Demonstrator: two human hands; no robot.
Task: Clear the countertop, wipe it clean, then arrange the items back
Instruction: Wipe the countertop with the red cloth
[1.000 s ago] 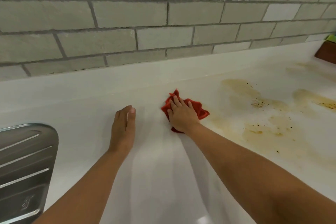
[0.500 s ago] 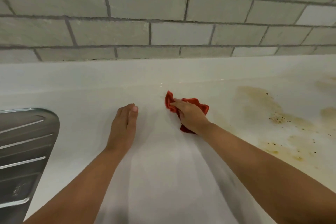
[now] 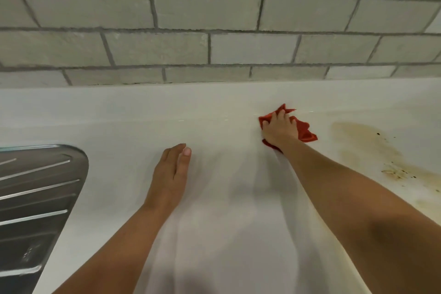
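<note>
A crumpled red cloth [image 3: 304, 130] lies on the white countertop [image 3: 226, 198], close to the raised back edge. My right hand [image 3: 280, 130] presses flat on the cloth with its fingers spread, covering most of it. My left hand [image 3: 173, 170] rests on the bare countertop to the left, fingers straight and together, holding nothing. Yellow-brown stains with dark specks [image 3: 372, 148] cover the countertop to the right of the cloth.
A ribbed steel sink drainboard [image 3: 35, 193] takes up the lower left. A grey brick-tiled wall [image 3: 214, 26] rises behind the countertop's white upstand [image 3: 143, 100].
My right hand has pushed the cloth further back toward the wall and a little right. The left hand has stayed in place. The view has turned left, so less of the stained area shows.
</note>
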